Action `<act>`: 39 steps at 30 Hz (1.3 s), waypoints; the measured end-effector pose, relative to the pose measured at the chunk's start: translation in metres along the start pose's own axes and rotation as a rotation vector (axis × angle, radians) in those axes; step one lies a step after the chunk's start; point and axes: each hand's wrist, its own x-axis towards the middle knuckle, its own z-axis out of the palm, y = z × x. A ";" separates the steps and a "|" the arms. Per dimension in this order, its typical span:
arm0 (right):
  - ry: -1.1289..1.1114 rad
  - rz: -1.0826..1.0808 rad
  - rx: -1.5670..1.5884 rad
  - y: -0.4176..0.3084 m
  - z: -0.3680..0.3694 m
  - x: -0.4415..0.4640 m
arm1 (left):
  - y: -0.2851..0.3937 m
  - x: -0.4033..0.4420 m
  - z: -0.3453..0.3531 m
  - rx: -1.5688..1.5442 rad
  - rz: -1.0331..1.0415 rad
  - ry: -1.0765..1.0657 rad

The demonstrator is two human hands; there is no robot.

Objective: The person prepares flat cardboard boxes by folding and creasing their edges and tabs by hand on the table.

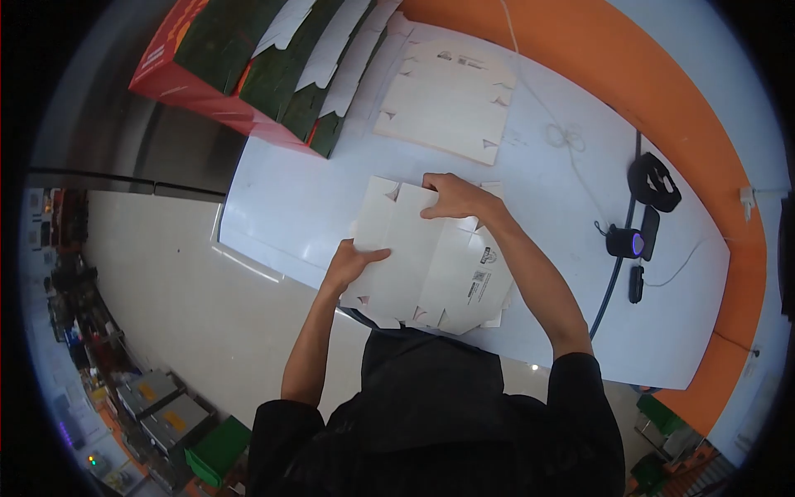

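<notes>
With both hands on it, the white carton sheet point(406, 248) lies flat at the worktop's point(290, 207) near edge, over more sheets peeking out on its right. Left hand point(349, 265) pinches the left edge, thumb on top, fingers hidden below. Right hand point(457, 199) grips the far edge, thumb toward the middle. Creases run far-to-near, between the hands. Right hand is nearer the flat stack point(451, 99) beyond; red-and-green boxes point(273, 74) stand far left.
</notes>
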 end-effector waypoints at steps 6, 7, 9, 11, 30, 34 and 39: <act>-0.013 0.021 0.128 -0.006 0.004 0.003 | -0.004 0.013 -0.014 0.009 -0.033 -0.132; -0.015 0.032 0.135 -0.005 0.002 0.006 | -0.007 0.021 -0.018 -0.007 -0.010 -0.178; -0.007 0.040 0.149 0.003 0.007 0.012 | -0.015 0.027 -0.017 -0.089 0.011 -0.174; -0.008 0.057 0.157 0.010 0.010 0.014 | -0.021 0.031 -0.016 -0.133 -0.003 -0.178; 0.052 0.121 0.131 -0.030 -0.001 -0.005 | -0.064 0.020 -0.037 -0.392 -0.005 -0.389; 0.175 0.041 0.090 -0.029 -0.004 -0.025 | -0.055 -0.003 -0.034 -0.119 0.190 -0.241; 0.299 0.046 0.245 -0.069 -0.022 -0.082 | 0.006 -0.031 -0.063 0.088 0.333 -0.219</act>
